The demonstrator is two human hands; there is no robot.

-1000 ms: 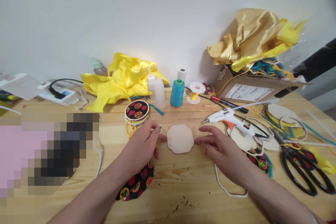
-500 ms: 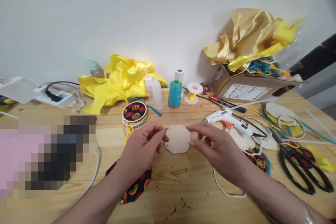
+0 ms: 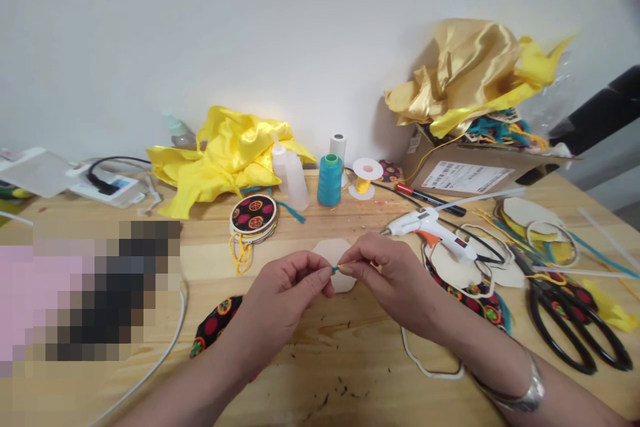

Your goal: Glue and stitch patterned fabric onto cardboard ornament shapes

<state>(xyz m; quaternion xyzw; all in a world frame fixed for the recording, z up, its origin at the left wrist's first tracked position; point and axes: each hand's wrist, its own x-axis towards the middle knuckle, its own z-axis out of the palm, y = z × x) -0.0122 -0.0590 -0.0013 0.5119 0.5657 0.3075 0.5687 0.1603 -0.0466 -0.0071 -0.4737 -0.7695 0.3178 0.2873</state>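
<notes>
My left hand [image 3: 290, 290] pinches a small teal cord or thread piece [image 3: 335, 269] between thumb and forefinger. From its end a thin yellow cord [image 3: 347, 264] runs across to my right hand [image 3: 390, 273], whose thumb and forefinger are closed on it. Both hands meet just above a cream, scallop-edged card piece [image 3: 333, 249] lying on the wooden table, and they hide part of it. Black fabric with red and orange round motifs [image 3: 217, 323] is partly covered by my left forearm.
Behind stand a teal thread cone [image 3: 330, 183], a yellow cord spool [image 3: 367, 180] and squeeze bottles [image 3: 296, 181]. A glue gun [image 3: 433, 230] and black-handled scissors [image 3: 565, 320] lie right. Yellow satin [image 3: 225, 153], a stacked patterned round piece [image 3: 254, 215] and a cardboard box [image 3: 460, 170] are farther back.
My right hand has left the card's right edge, moved left and pinched the yellow cord. My left hand has shifted slightly right and down with the teal piece, over the card.
</notes>
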